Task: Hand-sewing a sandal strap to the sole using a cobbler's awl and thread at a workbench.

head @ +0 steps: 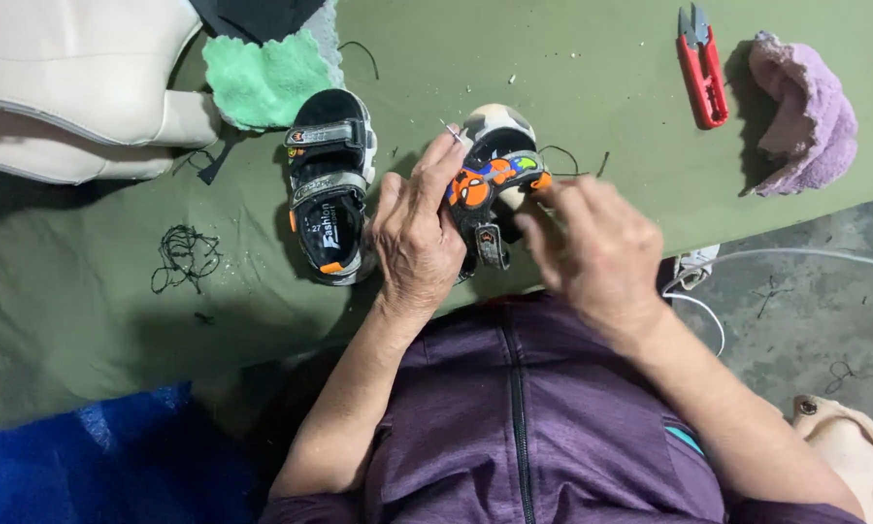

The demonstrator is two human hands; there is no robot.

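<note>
My left hand [415,233] grips a small black child's sandal [493,160] with an orange and multicoloured strap, holding it by its side near the table's front edge. My right hand [592,247] pinches the end of that strap, fingers closed on it. A thin needle or pin seems to stick up between my left fingertips. The matching second sandal [331,184], black with grey straps and orange trim, lies flat on the green table cover [572,87] just left of my left hand.
Red thread snips [701,66] and a pink cloth [807,112] lie at the far right. A green cloth [266,80] and cream padded pieces [77,87] sit far left. A tangle of black thread [184,254] lies on the cover; blue fabric [87,466] is at lower left.
</note>
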